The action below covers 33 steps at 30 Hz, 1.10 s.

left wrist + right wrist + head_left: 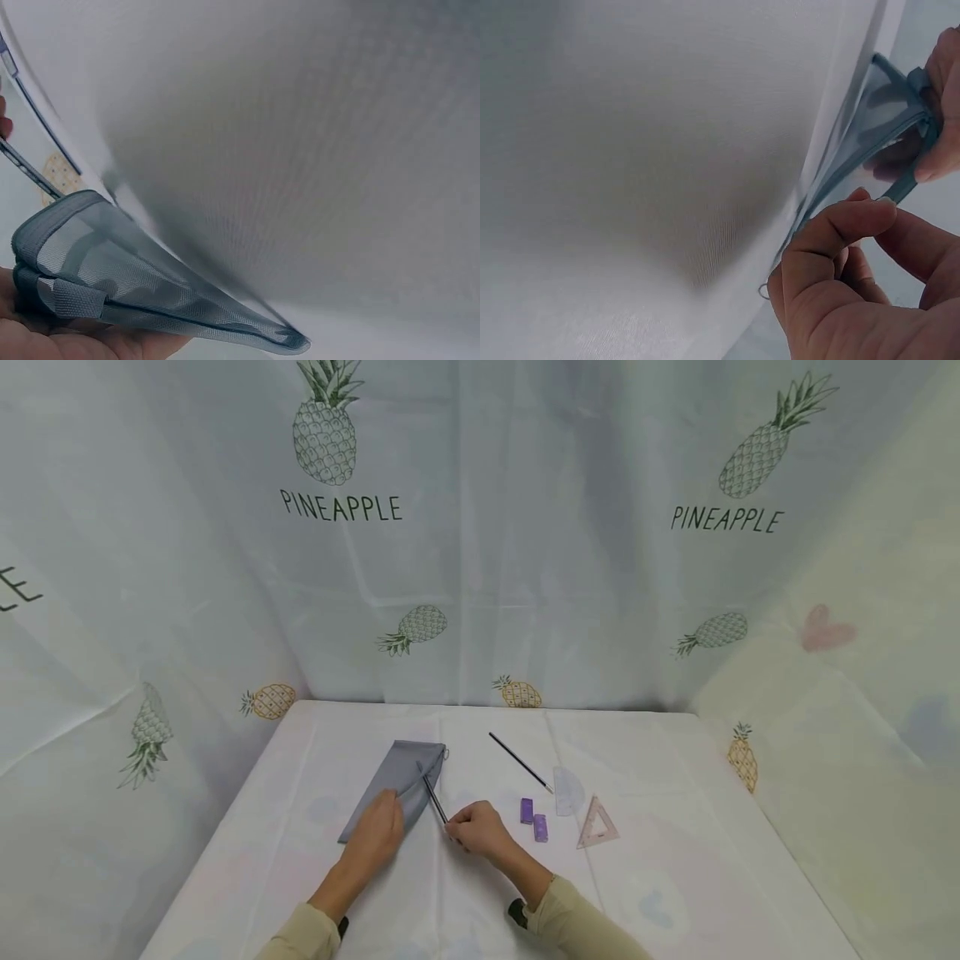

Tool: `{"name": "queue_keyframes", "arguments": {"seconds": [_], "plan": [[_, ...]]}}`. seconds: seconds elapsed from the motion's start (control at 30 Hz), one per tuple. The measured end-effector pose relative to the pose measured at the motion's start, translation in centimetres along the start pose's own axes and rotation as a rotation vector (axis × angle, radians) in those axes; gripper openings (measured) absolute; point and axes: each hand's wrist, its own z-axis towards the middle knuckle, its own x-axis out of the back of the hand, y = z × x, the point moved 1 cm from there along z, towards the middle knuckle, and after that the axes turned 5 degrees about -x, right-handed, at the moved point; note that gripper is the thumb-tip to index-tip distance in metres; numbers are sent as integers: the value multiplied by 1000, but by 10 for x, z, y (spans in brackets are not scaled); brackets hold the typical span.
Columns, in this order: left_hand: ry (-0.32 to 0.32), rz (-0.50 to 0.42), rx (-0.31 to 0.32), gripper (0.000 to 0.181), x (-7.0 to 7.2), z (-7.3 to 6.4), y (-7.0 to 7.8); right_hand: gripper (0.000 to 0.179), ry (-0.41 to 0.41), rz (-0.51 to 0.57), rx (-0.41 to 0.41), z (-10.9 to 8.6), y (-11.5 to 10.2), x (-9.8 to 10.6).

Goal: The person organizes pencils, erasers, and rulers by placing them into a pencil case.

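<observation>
My left hand (378,828) grips the near edge of a grey mesh zip pouch (390,772) and holds its mouth apart. In the left wrist view the see-through pouch (142,277) rests over the curled fingers (82,346). My right hand (480,828) pinches one end of a slim dark pencil (435,799). The pencil's far end overlaps the opening of the pouch in the head view. Thumb and forefinger meet in the right wrist view, where the right hand (840,277) hides most of the pencil.
Right of the hands lie two purple erasers (527,811), a second dark pencil (517,760), a clear protractor (568,791) and a pinkish set square (597,825). A white cloth covers the table (712,877), and pineapple-print curtains (525,568) hang around it.
</observation>
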Motion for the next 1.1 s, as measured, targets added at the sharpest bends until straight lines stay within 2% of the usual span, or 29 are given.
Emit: {"name": "queue_keyframes", "arguments": {"seconds": [0.17,0.4,0.6,0.83,0.97,1.1], "plan": [[-17,10,10,30,-2,-2,-1,16,5,57,-51,14,-5,-10],[16,2,-16,31,-3,-3,-2,17,30,131,-74,29,-21,-28],[0,-46,39,33,-6,0,-3,16,51,146,-83,40,-28,-41],[-13,-85,52,32,-4,1,-2,14,46,233,-100,44,-31,-51],[-26,-110,78,28,-3,2,-1,9,98,230,-90,48,-33,-58],[-8,-103,67,28,-3,2,0,6,145,197,-105,53,-31,-65]]}}
